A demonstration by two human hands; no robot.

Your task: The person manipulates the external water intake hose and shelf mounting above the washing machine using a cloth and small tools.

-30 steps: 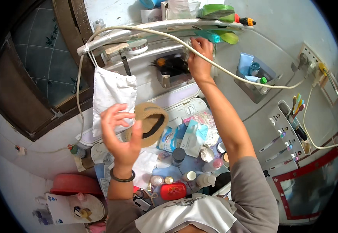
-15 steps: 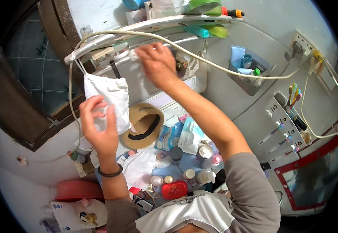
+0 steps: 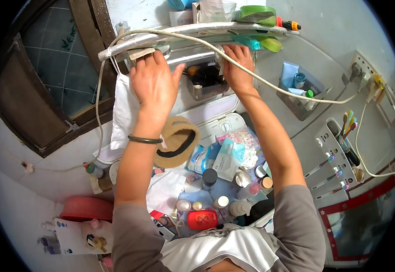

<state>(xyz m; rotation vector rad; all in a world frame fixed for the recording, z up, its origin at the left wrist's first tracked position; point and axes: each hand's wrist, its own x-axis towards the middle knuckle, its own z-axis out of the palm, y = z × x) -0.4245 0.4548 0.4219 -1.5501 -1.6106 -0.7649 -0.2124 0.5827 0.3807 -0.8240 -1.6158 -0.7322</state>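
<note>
My left hand (image 3: 154, 84) reaches up to the shelf under the white rail, its thumb spread wide and its fingers near a flat beige item (image 3: 140, 53). Those fingertips are partly hidden against the shelf edge. My right hand (image 3: 238, 70) is curled at the same shelf, under the cream cable, around something whitish (image 3: 219, 55) whose kind is mostly hidden. Between my hands a grey see-through basket (image 3: 205, 93) with dark items hangs on the wall. A white drawstring pouch (image 3: 124, 115) hangs from the rail beside my left wrist.
A cream cable (image 3: 197, 40) runs across the white rail (image 3: 161, 36). Below lie a brown furry headband (image 3: 175, 143), tissue packs (image 3: 229, 158), several bottles and jars, and a red box (image 3: 202, 220). On the right wall are a grey bin (image 3: 297, 106) and a toothbrush holder (image 3: 335, 145).
My left hand has risen from beside the pouch to the shelf. My right hand has moved rightward along the shelf, uncovering the basket. The whole view has shifted slightly.
</note>
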